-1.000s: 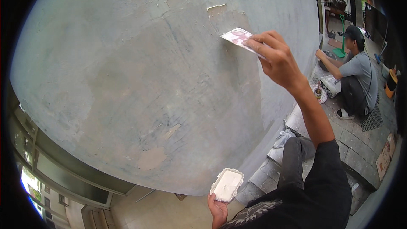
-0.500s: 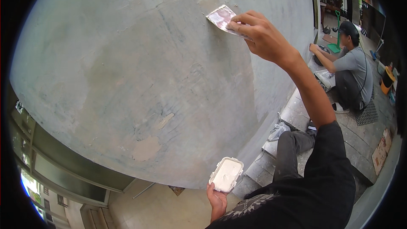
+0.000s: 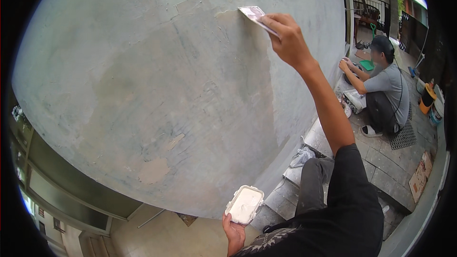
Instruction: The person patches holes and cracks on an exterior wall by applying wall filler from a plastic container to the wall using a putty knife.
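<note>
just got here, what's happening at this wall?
A person is working on a grey plastered wall. The right hand is raised high and presses a flat putty scraper against the wall beside a pale filled patch. The left hand is low, holding a small rectangular tub of white filler. A second person squats on the paved ground to the right, busy with something low.

I see one package-like thing, a flat brown cardboard piece (image 3: 421, 176) lying on the paving, far right of my raised right hand (image 3: 287, 38) and well below it. I spot no labels, signs or screens.
</note>
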`<state>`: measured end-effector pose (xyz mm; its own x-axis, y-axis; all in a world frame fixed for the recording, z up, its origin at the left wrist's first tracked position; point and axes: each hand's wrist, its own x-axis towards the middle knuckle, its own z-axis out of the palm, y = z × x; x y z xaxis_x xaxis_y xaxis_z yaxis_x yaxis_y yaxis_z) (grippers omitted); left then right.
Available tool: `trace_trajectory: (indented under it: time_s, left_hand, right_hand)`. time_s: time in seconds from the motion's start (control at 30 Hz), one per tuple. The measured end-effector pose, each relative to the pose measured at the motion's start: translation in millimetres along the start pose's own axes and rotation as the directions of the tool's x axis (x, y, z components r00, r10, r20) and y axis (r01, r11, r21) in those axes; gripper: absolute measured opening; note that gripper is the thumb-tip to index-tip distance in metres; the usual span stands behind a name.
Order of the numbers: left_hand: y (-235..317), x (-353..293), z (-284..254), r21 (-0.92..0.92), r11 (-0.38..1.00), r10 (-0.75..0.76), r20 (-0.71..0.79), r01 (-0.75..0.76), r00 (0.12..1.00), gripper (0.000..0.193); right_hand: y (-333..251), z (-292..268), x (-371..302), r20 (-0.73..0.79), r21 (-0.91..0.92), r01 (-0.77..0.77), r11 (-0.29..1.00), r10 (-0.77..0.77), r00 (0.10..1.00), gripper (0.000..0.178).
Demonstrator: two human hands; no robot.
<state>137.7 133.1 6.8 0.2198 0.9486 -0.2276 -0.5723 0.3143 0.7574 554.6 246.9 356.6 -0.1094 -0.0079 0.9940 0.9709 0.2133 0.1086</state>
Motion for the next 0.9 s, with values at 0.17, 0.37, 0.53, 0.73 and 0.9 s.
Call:
trace_trajectory:
  time_s: [0.17, 0.37, 0.53, 0.73, 0.9]
  left_hand:
    - [3, -9, -4, 0.001, 1.000, 0.028, 0.006, -0.028, 1.000, 0.053]
    - [8, -1, -19, 0.017, 0.999, 0.036, -0.019, -0.036, 0.999, 0.052]
    - [7, 5, -14, 0.008, 0.999, 0.040, -0.008, -0.040, 0.999, 0.053]
    - [5, 2, -8, -0.026, 0.999, 0.024, -0.022, -0.024, 0.999, 0.053]
    - [7, 6, -11, 0.019, 1.000, -0.004, 0.003, 0.004, 1.000, 0.052]
  right_hand:
    - [-12, -6, -42, 0.228, 0.076, -0.132, 0.988, 0.112, 0.967, 0.032]
    - [-7, -25, -30, 0.230, 0.086, -0.124, 0.989, 0.102, 0.968, 0.031]
    - [5, 13, -28, 0.000, 0.022, -0.046, 0.999, 0.046, 0.999, 0.035]
    - [-4, 19, -86, 0.142, 0.050, -0.127, 0.991, 0.119, 0.983, 0.043]
    - [4, -27, -71, 0.300, 0.072, -0.160, 0.985, 0.131, 0.945, 0.036]
